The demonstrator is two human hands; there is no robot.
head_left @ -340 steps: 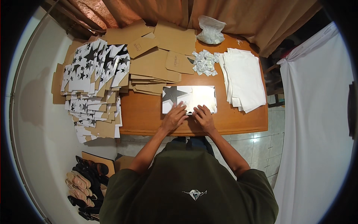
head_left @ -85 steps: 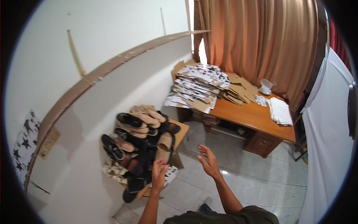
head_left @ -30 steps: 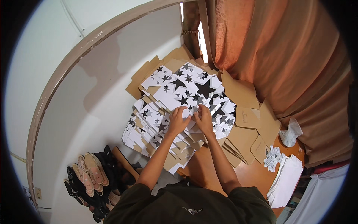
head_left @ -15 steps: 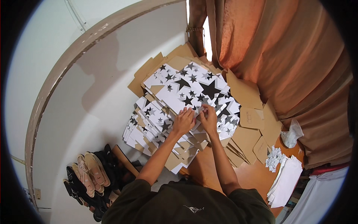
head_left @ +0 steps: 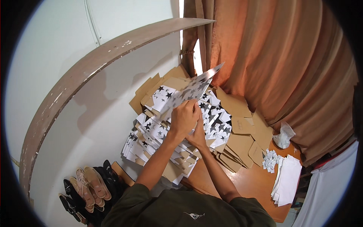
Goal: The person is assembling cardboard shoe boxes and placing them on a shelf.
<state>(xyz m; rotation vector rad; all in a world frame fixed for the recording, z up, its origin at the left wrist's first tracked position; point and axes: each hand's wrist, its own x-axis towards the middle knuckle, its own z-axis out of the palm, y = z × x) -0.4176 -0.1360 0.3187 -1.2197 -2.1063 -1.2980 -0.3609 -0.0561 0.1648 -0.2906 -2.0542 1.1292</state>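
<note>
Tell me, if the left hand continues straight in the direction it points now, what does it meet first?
Probably the orange curtain. The left hand lifts a star-printed sheet toward it; depth is unclear.

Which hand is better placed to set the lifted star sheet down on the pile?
Left, probably. The left hand grips the raised star sheet; the right hand sits lower, behind it, above the star-sheet pile.

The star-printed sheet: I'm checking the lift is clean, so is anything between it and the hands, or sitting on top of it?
Nothing visible. The left hand grips the star-printed sheet directly, raised at a tilt above the pile of star-printed sheets. The right hand sits mostly hidden behind the left, so its contact is unclear.
</note>
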